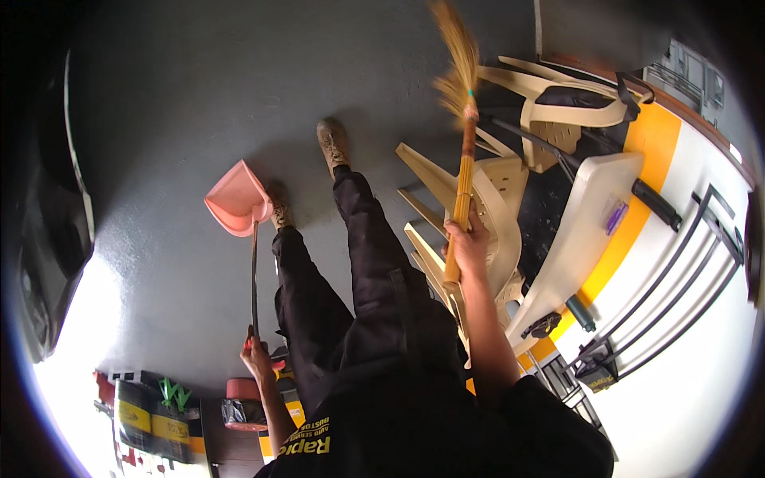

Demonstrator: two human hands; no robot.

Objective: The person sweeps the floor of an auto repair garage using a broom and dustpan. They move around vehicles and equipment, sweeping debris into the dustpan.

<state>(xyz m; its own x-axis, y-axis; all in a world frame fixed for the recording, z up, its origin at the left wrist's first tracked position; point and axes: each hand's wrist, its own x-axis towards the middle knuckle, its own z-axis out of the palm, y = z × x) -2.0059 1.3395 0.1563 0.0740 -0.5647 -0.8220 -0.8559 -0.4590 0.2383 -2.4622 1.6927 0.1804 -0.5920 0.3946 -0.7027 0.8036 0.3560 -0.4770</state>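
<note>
My right hand (468, 241) is wrapped round the handle of a straw broom (464, 167). Its yellow bristles point away from me, raised toward the far side beside the chairs. On the left, my left hand (256, 356) grips the upper end of a thin dark stick. That stick belongs to a pink dustpan (239, 199), whose wide pan is at the far end, beside my left shoe. I cannot make out anything lying in the pan.
Cream plastic chairs (498, 199) crowd the right side, next to a cream table (586, 215) along a white and yellow wall. A dark car (56, 215) edges the left. A red bin (243, 402) stands at the lower left. Grey floor (175, 103) spreads ahead.
</note>
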